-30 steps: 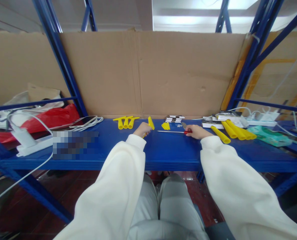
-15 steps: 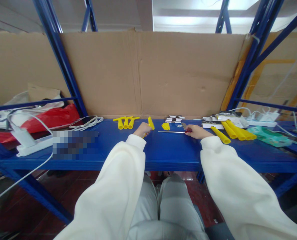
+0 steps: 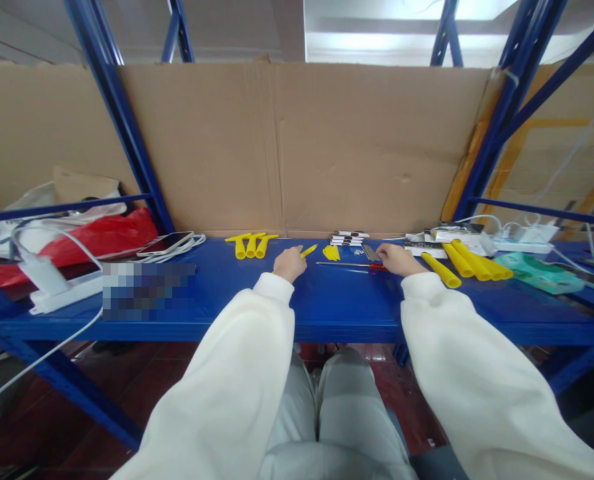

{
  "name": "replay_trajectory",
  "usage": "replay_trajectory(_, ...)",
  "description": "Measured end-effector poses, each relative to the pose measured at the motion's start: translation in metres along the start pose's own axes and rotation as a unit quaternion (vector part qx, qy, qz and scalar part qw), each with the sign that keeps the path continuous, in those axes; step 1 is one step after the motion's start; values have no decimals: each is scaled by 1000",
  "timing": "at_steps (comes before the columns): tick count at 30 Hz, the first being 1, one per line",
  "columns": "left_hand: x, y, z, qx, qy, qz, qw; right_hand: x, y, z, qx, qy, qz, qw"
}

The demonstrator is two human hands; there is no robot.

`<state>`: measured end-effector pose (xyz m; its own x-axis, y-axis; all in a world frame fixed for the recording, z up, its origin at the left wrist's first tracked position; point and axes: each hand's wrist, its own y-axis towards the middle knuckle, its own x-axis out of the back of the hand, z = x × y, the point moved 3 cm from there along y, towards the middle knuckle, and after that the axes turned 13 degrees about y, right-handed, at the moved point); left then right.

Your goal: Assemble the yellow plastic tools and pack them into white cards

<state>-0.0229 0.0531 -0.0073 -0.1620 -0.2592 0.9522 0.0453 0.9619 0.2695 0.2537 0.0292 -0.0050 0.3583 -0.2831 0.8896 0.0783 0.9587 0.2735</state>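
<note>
My left hand (image 3: 290, 264) is closed around a yellow piece (image 3: 309, 251), whose narrow end points right; my fingers hide the rest. A screwdriver (image 3: 347, 265) with a long metal shaft and red handle lies on the blue shelf, just below my right hand (image 3: 395, 259). The right fingers are pinched at the near end of a grey flat tool (image 3: 370, 253), its kind too small to tell. Between the hands lie small flat yellow pieces (image 3: 331, 253) and several tiny light parts (image 3: 358, 251). Behind them is a stack of black-and-white boxes (image 3: 349, 238).
Three yellow tubular pieces (image 3: 251, 247) lie left of my left hand. More yellow tubes (image 3: 469, 261) rest at right, near a green plastic packet (image 3: 541, 272). White power strips (image 3: 69, 290) and cables occupy both sides. A cardboard panel (image 3: 297, 147) closes the back.
My left hand has turned the yellow piece from upright to pointing right. My right hand has let go of the screwdriver handle and shifted slightly up to the grey flat tool.
</note>
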Motion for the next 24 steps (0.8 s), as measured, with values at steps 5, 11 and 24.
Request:
replay_trajectory(5,-2,-5,-2,-55,47,10,997,2,-1,0,-24,-5,-3,1000)
replay_trajectory(11,-5,-7,-12,-149,109,-21,983,-3,5,-2,-1,-11,-11,1000)
replay_trajectory(24,-2,-11,-23,-207,135,-28,969,-16,37,35,-26,-26,80,996)
